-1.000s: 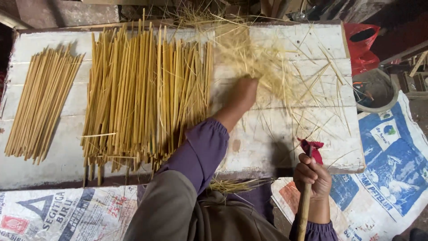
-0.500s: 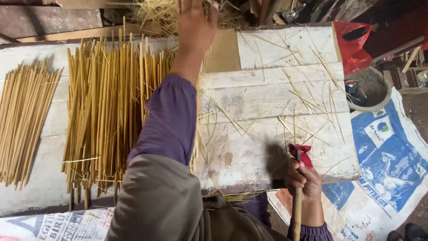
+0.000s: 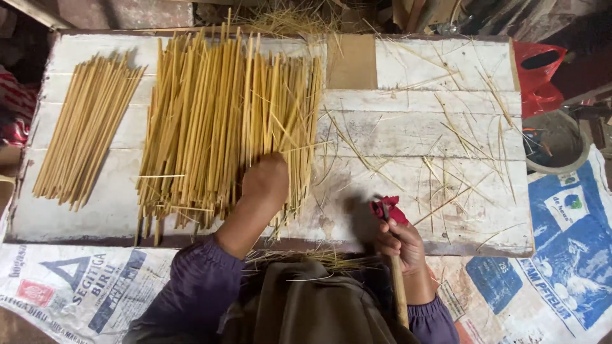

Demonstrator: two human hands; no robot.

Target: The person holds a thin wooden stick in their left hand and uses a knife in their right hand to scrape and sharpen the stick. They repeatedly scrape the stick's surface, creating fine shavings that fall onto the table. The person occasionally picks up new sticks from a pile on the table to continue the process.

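The left hand (image 3: 266, 180) has come back from the far edge of the surface (image 3: 408, 121), where it reached half a second ago, and now lies on the near end of the big pile of sticks (image 3: 223, 121). It rests knuckles up on the sticks, and I cannot tell if its fingers are gripping any. The right hand (image 3: 400, 245) has stayed at the near edge, clenched around a wooden handle (image 3: 398, 293) (the handle points back toward the body). A red bit of cloth (image 3: 386, 209) sits at the top of the handle, just above the fist.

Nearest of all are purple sleeves and printed paper sacks (image 3: 76, 286) spread on the floor. The blue sack (image 3: 567, 267) lies on the right.

The surface is made of white painted planks, worn and stained. The big pile lies across the middle-left, with sticks running near to far. A smaller pile (image 3: 83, 130) lies well apart on the left. Thin loose straws (image 3: 446, 153) are scattered over the right half. A brown cardboard patch (image 3: 351, 62) sits at the far edge.

Beyond the surface there is tangled dry straw (image 3: 287, 16). On the right are a red plastic bag (image 3: 539, 79) and a round grey pot (image 3: 556, 141).
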